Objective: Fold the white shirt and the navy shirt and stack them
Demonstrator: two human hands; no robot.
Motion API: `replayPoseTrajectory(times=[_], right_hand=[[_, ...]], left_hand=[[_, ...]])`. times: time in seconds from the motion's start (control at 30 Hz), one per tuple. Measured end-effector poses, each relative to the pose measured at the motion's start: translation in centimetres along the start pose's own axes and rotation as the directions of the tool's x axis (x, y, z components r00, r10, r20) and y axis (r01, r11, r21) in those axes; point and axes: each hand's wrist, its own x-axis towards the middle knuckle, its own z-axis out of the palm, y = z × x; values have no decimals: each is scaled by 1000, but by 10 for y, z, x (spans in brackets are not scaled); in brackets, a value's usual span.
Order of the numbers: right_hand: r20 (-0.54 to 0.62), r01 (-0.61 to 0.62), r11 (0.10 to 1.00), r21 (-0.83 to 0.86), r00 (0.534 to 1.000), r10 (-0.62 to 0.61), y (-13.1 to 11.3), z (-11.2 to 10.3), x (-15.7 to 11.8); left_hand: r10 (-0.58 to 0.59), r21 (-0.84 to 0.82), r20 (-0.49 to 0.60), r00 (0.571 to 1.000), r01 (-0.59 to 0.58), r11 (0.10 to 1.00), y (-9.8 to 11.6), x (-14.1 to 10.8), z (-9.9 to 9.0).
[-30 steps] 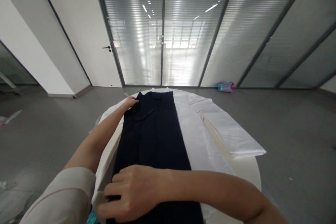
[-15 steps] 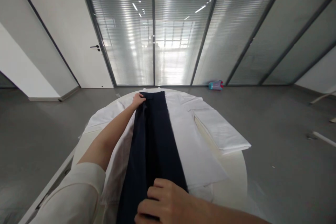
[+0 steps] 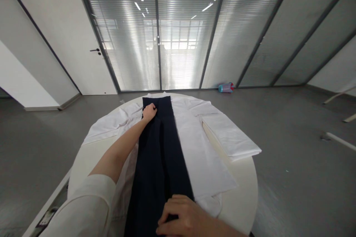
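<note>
Dark navy trousers (image 3: 175, 148) lie lengthwise over a white shirt (image 3: 197, 144) spread on a round, pale table (image 3: 243, 192). Near the waistband at the far end, my left hand (image 3: 150, 112) has its fingers closed on the navy cloth. My right hand (image 3: 182, 214) is at the near end, over the trousers, its fingers curled together at the cloth; what its fingertips hold is hidden. The shirt's sleeves reach out to both sides, the right one folded back toward me.
Beyond the table stands a glass partition with blinds (image 3: 180, 63) and a white door (image 3: 91, 74). A blue and red item (image 3: 226, 87) lies on the floor by the glass. Pale furniture legs (image 3: 340, 141) show at the right.
My left hand has moved from the waistband's left edge inward onto the cloth, and the trousers' left part now lies flatter and wider. My right hand has shifted slightly right and down.
</note>
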Motion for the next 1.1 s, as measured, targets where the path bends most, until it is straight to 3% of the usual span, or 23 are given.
replayPoseTrajectory(times=[0.23, 0.37, 0.63, 0.77, 0.93, 1.1], right_hand=[[33, -35, 995, 93, 999, 32, 6, 7, -1], [14, -77, 982, 170, 997, 76, 5, 4, 0], [120, -173, 955, 241, 982, 147, 1, -9, 3], [138, -151, 962, 226, 983, 122, 5, -9, 4], [144, -40, 992, 120, 989, 23, 11, 3, -2], [168, -58, 997, 49, 985, 49, 2, -6, -4]], left_hand=[[12, 54, -81, 997, -8, 999, 9, 1, -2], [37, 70, -51, 998, -34, 997, 14, -3, 4], [61, 79, -55, 997, -57, 995, 13, 4, -1], [140, 70, 3, 990, -140, 988, 6, 1, -2], [246, 51, 94, 965, -251, 967, 0, -6, 3], [299, 6, 147, 943, -304, 953, 0, -9, -7]])
